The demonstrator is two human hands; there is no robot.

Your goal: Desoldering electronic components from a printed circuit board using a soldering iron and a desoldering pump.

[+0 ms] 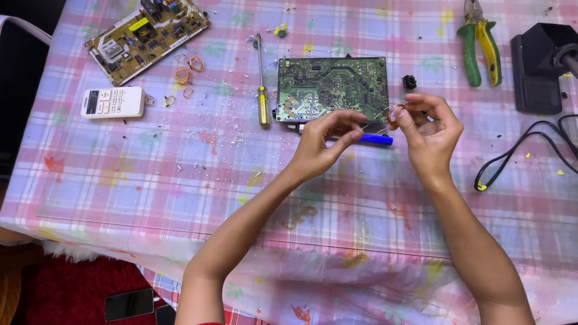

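Firstly, at the far left of the table (150,180), which has a pink and blue checked cloth, lies a white remote control (112,102), and above it a yellowish circuit board (146,37) lies at an angle. Just to the right of these, several small copper wire rings (183,75) are scattered on the cloth. Further right, a screwdriver with yellow handle (262,90) lies almost straight, its tip pointing away from the person. Beside it is a green circuit board (331,87) with the solder side up. In front of this board the left hand (322,144) is raised above the table, with thumb and first fingers pinched together on the end of a thin wire. Under the hands, a blue tool handle (376,139) lies on the cloth, partly hidden. The right hand (430,129) is close to the left one, and its fingers are closed around a small copper coil (394,114), which is held in the air just in front of the green board. At the right, green and yellow pliers (480,42) lie near the top edge, and a black stand (539,66) and a black cable (524,150) are at the far right.
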